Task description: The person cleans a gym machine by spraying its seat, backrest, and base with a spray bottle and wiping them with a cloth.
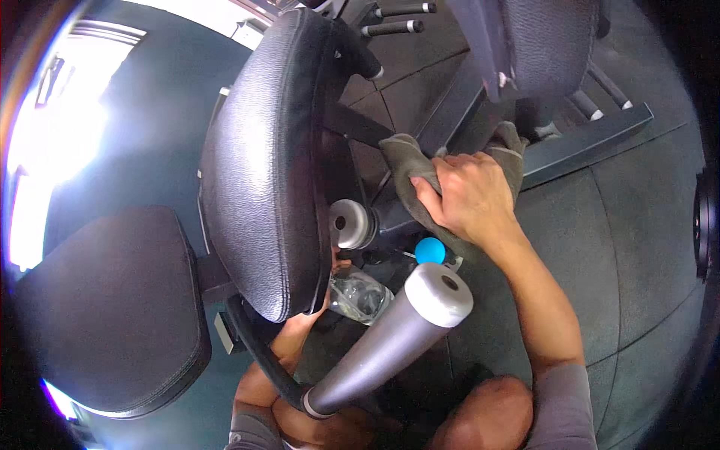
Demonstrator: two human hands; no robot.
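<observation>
My right hand [471, 197] grips a bunched grey-green cloth [406, 163], its folds sticking out on both sides of the fingers. The cloth is over the dark metal frame low down near the floor. A black padded cushion [253, 169] of an exercise machine hides most of my left hand [320, 310]. A few left fingers show at the end of a clear plastic bottle [360, 295], which the hand appears to hold tilted. Just below the cloth is a round blue cap-like part [430, 251]; whether it belongs to the bottle cannot be told.
A silver-capped grey roller or handle [388, 343] juts up between my arms. Another silver end cap [347, 224] sits beside the cushion. A black seat pad [118, 309] is at left, another pad [551, 45] at upper right. Frame beams [590, 140] rest on dark floor tiles [568, 264].
</observation>
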